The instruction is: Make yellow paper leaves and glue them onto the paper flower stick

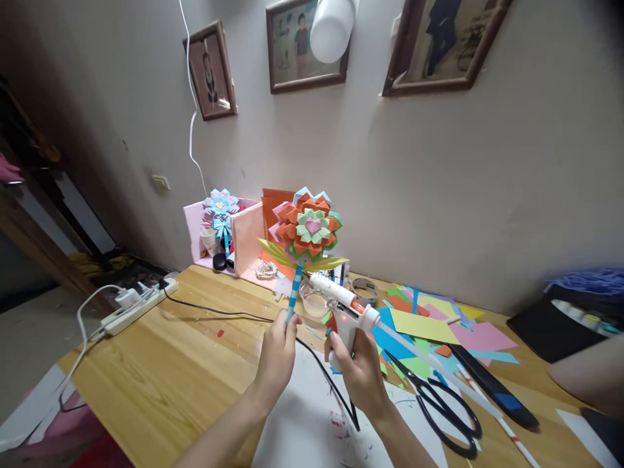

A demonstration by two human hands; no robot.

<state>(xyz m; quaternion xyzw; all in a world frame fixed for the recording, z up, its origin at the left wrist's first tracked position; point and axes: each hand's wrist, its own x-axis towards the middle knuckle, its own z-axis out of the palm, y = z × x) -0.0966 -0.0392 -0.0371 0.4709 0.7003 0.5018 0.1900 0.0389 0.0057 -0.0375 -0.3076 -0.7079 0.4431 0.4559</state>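
Holding the paper flower (308,225) upright above the tabletop (185,364), the left hand (279,354) is pinching its striped stem while right-hand fingers (341,348) are clamping the glue gun (344,309); petals and leaves look assembled (gluing seemingly unfinished).

Soft, even daylight fills the room, brightest on the wall (487,195) toward 2 o'clock. The corner at 9 o'clock sinks dim. Shadows on the table (170,364) stay faint. Edges bow outward; focus is sharp centrally.
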